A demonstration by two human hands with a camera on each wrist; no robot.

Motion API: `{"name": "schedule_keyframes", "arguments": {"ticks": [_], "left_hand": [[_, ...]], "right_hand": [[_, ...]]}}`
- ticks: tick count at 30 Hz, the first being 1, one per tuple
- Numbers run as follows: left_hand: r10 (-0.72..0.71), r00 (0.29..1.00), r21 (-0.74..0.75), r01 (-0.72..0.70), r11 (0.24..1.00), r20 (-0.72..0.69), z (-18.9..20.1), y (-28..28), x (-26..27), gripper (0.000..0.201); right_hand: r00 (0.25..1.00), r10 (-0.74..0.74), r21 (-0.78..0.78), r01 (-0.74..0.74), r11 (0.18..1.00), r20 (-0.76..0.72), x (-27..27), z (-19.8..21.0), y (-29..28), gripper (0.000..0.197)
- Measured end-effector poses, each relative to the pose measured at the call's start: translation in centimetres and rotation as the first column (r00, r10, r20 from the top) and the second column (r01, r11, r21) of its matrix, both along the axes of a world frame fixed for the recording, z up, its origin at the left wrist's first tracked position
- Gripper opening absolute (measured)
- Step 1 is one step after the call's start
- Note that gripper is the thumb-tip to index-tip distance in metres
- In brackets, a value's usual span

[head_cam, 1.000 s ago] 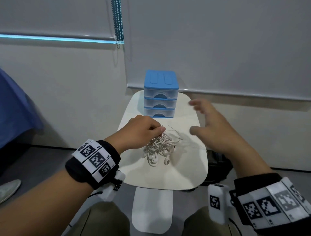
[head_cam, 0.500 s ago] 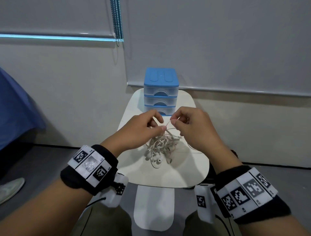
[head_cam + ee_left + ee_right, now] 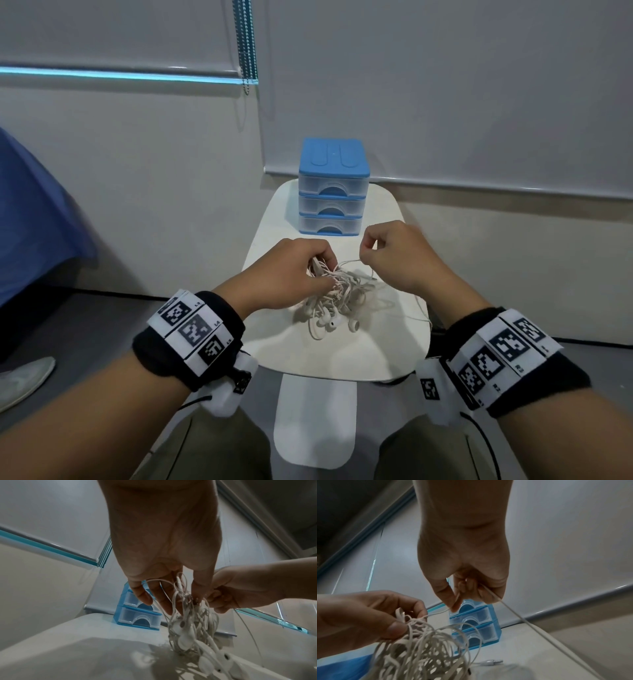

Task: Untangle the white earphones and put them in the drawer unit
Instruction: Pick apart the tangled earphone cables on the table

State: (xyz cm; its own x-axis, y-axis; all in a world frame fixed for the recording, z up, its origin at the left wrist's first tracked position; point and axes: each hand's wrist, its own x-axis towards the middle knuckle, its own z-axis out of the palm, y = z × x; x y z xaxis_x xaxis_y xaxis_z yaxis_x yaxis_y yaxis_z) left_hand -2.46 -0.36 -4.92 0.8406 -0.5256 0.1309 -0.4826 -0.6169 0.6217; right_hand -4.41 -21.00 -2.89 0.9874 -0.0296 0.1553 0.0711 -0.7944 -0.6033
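Over on the left, the left hand [image 3: 287, 270] is hovering above the white table [image 3: 346, 356], palm down, forearm coming in from the near left with a marker-printed wristband [image 3: 191, 334] strapped round it. Its fingers [image 3: 163, 601] are angling downward and its thumb is closing in against them, pinching the top of the white earphones [image 3: 337, 301], a knotted bundle of cable. The bundle is hanging from that pinch, and its lower earbuds [image 3: 184, 641] are lying on the table, on the near side of the drawer unit. From the left wrist view it is hard to say how many strands are actually caught between the fingers.

Moving right, the blue drawer unit [image 3: 333, 188] is standing at the far end of the table, and all three of its clear drawers are sitting shut. The hands are working just in front of it.

And now the right hand [image 3: 394, 257], raised a little above the bundle, knuckles up, fingers curling tightly inward. Its thumb and forefinger are nipping a single loose cable strand [image 3: 518, 616], which is running from the tangle up through the fist and trailing away toward the near right edge of the table. A metal plug [image 3: 493, 661] is lying on the tabletop in front of the drawer unit.
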Motion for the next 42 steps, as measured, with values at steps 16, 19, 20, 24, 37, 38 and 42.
{"name": "schedule_keyframes", "arguments": {"ticks": [16, 19, 20, 24, 37, 38, 42], "left_hand": [[-0.086, 0.995, -0.017, 0.087, 0.996, 0.055, 0.7, -1.0, -0.2, 0.026], [-0.048, 0.998, 0.001, 0.048, 0.999, 0.045, 0.9, -1.0, 0.1, 0.024], [-0.036, 0.999, -0.006, 0.036, 0.999, 0.031, 1.0, -1.0, 0.2, 0.025], [-0.009, 1.0, -0.032, 0.009, 0.999, -0.008, 1.1, -1.1, 0.3, 0.025], [0.012, 0.998, -0.058, -0.015, 0.998, -0.054, 0.9, -1.4, 0.1, 0.021], [0.015, 0.999, -0.054, -0.017, 0.998, -0.051, 0.9, -1.4, 0.1, 0.021], [0.025, 0.998, -0.06, -0.028, 0.998, -0.054, 0.8, -1.2, 0.1, 0.022]], "right_hand": [[0.983, 0.18, -0.011, -0.18, 0.984, 0.02, -0.4, 0.2, 0.4, 0.015], [0.985, 0.067, 0.092, -0.083, 0.992, 0.16, -0.4, 0.2, 0.3, 0.014], [0.985, 0.065, 0.14, -0.088, 0.986, 0.158, -0.6, 0.4, 0.3, 0.013], [0.984, 0.176, 0.09, -0.175, 0.98, 0.0, -1.7, 0.5, 0.6, 0.012], [0.996, 0.045, 0.192, -0.03, 0.981, -0.075, -1.5, -2.0, 1.3, 0.018], [0.996, 0.038, 0.228, -0.017, 0.974, -0.086, -1.5, -2.1, 1.4, 0.018], [0.991, 0.028, 0.357, 0.021, 0.934, -0.133, -1.5, -2.3, 1.8, 0.017]]}}
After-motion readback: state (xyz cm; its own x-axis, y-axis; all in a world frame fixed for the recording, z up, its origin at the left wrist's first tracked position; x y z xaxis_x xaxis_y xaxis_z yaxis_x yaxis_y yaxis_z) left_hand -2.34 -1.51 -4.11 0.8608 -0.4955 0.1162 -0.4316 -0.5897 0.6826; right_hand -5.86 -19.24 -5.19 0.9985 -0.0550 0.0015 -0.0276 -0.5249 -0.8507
